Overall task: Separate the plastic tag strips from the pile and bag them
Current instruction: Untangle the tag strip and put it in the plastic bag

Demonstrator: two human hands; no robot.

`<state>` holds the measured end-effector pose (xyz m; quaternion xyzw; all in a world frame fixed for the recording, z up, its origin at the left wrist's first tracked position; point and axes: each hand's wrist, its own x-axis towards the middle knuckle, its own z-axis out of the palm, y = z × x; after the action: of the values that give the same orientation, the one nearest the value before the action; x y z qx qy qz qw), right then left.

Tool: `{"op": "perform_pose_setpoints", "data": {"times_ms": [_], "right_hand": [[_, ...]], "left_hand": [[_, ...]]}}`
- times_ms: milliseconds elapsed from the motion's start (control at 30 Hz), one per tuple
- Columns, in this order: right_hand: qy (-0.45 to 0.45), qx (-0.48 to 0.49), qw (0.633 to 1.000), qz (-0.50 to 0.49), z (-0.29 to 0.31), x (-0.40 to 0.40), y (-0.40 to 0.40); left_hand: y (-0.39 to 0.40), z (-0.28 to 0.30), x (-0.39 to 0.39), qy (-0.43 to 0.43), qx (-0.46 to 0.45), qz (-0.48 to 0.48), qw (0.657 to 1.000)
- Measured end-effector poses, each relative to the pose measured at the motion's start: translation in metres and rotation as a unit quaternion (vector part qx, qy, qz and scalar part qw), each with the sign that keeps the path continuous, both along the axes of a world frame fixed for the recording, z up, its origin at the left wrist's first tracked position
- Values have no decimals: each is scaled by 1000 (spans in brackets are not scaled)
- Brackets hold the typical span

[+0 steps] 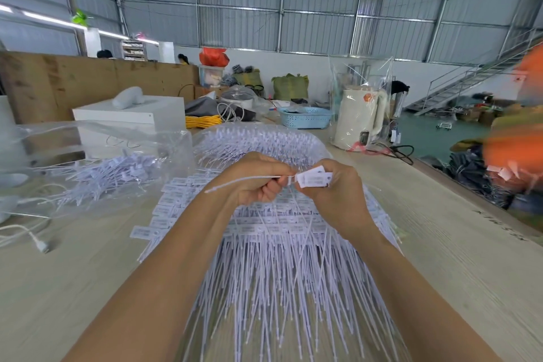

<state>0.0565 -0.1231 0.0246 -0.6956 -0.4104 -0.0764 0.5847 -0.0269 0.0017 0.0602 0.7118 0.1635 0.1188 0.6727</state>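
Two hands at work, many items round them, listed from your left. White cable with plug [44, 246]: loose on the wooden table [440, 258], near the left edge. Clear plastic bag [97, 156]: lying open on its side, with a heap of separated tag strips [105, 176] inside it, well left of your hands. White box [132, 114]: behind the bag, a pale grey object resting on its top. Yellow cord coil [202, 121]: behind the pile, beside the box. Pile of tag strips [273, 258]: fanned in joined rows across the table centre, tails pointing towards you, lying under both forearms. Left hand [258, 182]: fingers curled, pinching the thin tail of a single tag strip [311, 179] above the pile. Right hand [338, 188]: fingers curled round that strip's flat label end, just beside the left hand. Blue basket [305, 117]: beyond the pile. Cream kettle [361, 117]: wrapped in clear film, on the table to your right, a black cable trailing from it. Orange blur [517, 150]: at the far right edge, too smeared to identify.
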Motion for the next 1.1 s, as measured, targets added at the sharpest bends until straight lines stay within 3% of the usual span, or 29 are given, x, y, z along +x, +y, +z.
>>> {"op": "perform_pose_setpoints", "data": {"times_ms": [133,200,267,333,400,533,633,800,1100], "right_hand": [[-48,-37,998,-32,-2,-1,2],[-32,-55,995,-77,-4,7,-2],[106,-13,992,-64,-4,17,-11],[249,56,967,2,3,21,-20],[305,98,946,52,14,18,-26],[310,173,912,204,38,13,-39],[330,153,885,290,36,5,-35],[298,52,923,239,17,-7,-13],[352,129,886,271,9,-16,-3]], "left_hand": [[-4,5,-3,25,51,17,998],[-2,13,-10,27,64,5,998],[5,24,-18,0,65,1,998],[10,31,-22,-46,87,22,995],[6,28,-21,-70,125,32,989],[-3,19,-12,-72,139,5,988],[-6,20,-10,-92,140,1,986],[-13,18,-5,-92,174,27,980],[-10,10,1,-75,150,62,984]]}}
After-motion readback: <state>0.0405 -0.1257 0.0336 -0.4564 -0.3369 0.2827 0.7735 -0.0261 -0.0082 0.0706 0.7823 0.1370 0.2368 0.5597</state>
